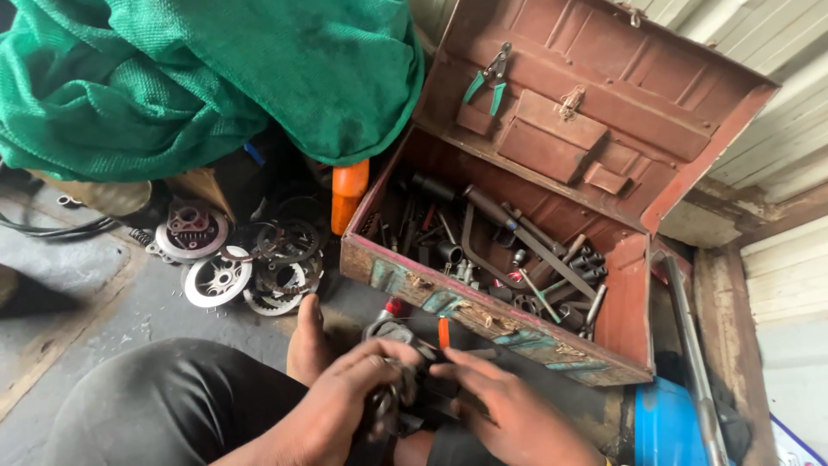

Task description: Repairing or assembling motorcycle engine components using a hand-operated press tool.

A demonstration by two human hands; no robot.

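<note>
While the greasy metal part (392, 401) sat low in the lap, just in front of the toolbox (483, 315), both hands were together on it: the left hand (341, 401) curled round its left side, the right hand (509, 414) pressing fingertips (444, 371) against its top. What the part was could not be told. A firm left grip, with the right doing the fine work, looked the sound way to handle so slick a piece. An orange-handled tool (443, 332) stood just behind the hands. Clutch plates (250, 263) lay on the floor to the left, below a green net (207, 69); pliers (488, 79) lay in the open lid.
</note>
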